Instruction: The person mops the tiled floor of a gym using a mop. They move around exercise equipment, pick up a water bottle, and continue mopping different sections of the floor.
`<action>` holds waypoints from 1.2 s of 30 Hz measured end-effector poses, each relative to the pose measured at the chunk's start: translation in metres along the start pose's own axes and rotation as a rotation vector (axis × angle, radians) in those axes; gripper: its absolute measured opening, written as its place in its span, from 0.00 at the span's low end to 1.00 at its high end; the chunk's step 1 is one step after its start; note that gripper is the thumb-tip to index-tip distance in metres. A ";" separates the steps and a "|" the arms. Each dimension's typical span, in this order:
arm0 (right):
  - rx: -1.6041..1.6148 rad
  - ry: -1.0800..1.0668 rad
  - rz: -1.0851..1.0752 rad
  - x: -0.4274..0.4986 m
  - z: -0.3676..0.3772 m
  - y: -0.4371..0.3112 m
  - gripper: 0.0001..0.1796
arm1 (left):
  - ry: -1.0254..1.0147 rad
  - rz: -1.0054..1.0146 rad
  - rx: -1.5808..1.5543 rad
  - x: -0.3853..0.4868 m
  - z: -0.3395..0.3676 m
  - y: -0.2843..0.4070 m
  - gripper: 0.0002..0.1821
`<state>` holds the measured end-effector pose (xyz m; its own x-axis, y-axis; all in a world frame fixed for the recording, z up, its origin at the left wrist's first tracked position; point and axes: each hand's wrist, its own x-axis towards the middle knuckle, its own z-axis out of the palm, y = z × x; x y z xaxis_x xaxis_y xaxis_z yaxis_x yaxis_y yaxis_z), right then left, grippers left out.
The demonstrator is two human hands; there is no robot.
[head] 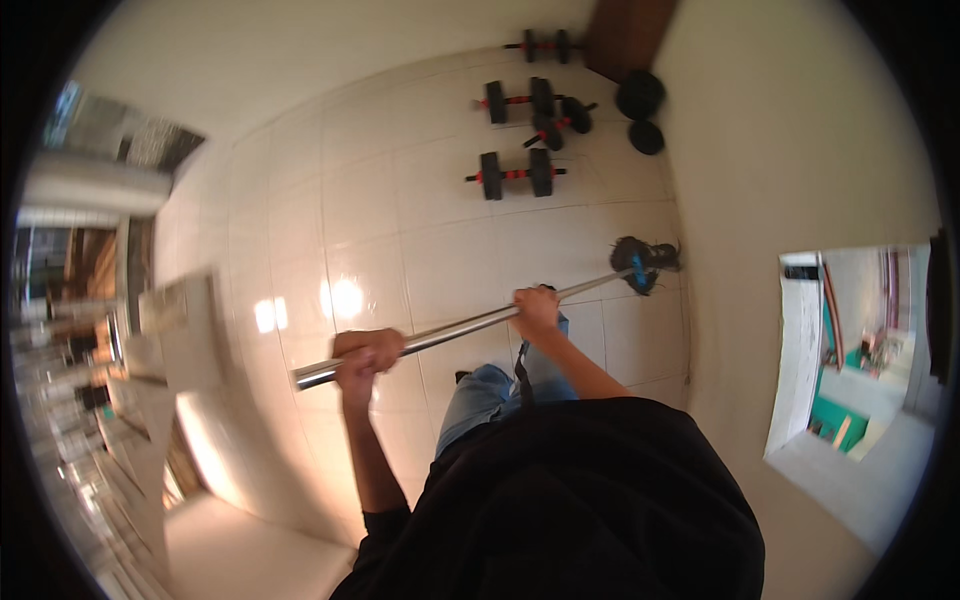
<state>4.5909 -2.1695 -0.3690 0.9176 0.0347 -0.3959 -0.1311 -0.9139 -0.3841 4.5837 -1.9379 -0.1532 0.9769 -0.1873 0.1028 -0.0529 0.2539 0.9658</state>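
A mop with a shiny metal handle (461, 326) slants across the floor before me. My left hand (367, 356) is wrapped around the handle close to its free end. Farther down, my right hand (536, 309) grips the same handle from above my knee. The dark string mop head (634, 259) with its blue socket (638, 267) lies on the floor tiles (450, 247), close to the foot of the right-hand wall (750, 195).
Several black-and-red dumbbells (516, 174) lie on the tiles ahead, with loose weight plates (640, 95) by the wall. A brown wooden panel (630, 34) stands in the far corner. To the right is a window opening (855, 360); at left, a blurred pale ledge (184, 330).
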 end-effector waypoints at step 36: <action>-0.195 -0.272 -0.102 -0.043 0.171 -0.153 0.07 | 0.751 0.034 -0.379 -0.196 -0.194 -0.035 0.19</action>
<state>4.5078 -1.9619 -0.4355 0.7851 0.2126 -0.5818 0.0546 -0.9594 -0.2768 4.4340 -1.7257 -0.2532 0.8614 0.4730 -0.1853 -0.1423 0.5749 0.8058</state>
